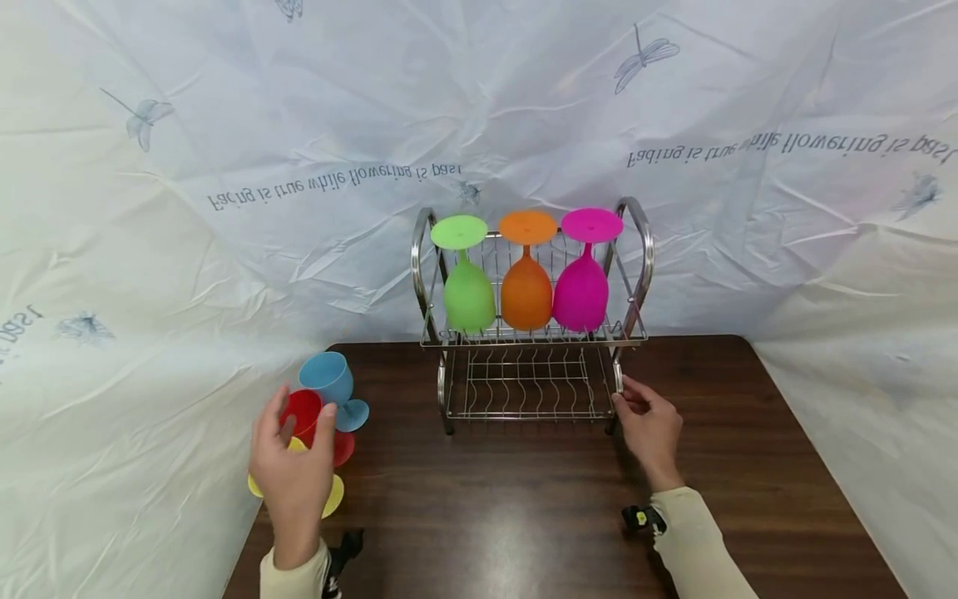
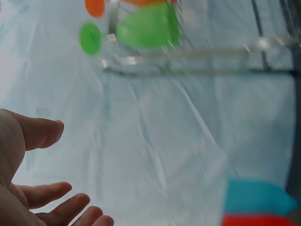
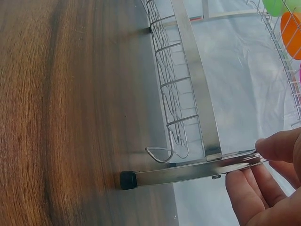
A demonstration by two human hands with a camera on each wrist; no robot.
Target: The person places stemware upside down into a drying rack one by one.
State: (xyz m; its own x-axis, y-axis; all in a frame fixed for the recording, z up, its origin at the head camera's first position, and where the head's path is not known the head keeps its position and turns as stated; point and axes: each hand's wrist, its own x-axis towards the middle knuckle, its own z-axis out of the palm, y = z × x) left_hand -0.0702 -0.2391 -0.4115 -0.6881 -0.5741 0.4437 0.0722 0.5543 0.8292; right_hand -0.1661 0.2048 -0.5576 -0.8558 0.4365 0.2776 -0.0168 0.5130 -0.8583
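Observation:
My left hand (image 1: 292, 476) hovers at the left over a row of plastic goblets, thumb and fingers spread apart around air. Beneath and beyond it lie a blue goblet (image 1: 327, 376), a red goblet (image 1: 303, 408) and a yellow goblet (image 1: 333, 497), the yellow one mostly hidden by the hand. In the left wrist view, nothing touches the fingers (image 2: 47, 194). My right hand (image 1: 653, 426) pinches the right front leg (image 3: 188, 174) of a two-tier metal dish rack (image 1: 533, 341) between thumb and fingertips. That leg's black foot (image 3: 128, 180) shows in the right wrist view.
Upside down on the rack's upper tier stand a green goblet (image 1: 469, 295), an orange goblet (image 1: 526, 293) and a magenta goblet (image 1: 581, 293). The lower tier (image 1: 527, 378) shows bare wavy wires. A printed white sheet (image 1: 337, 249) hangs behind and beside the dark wooden table (image 1: 509, 499).

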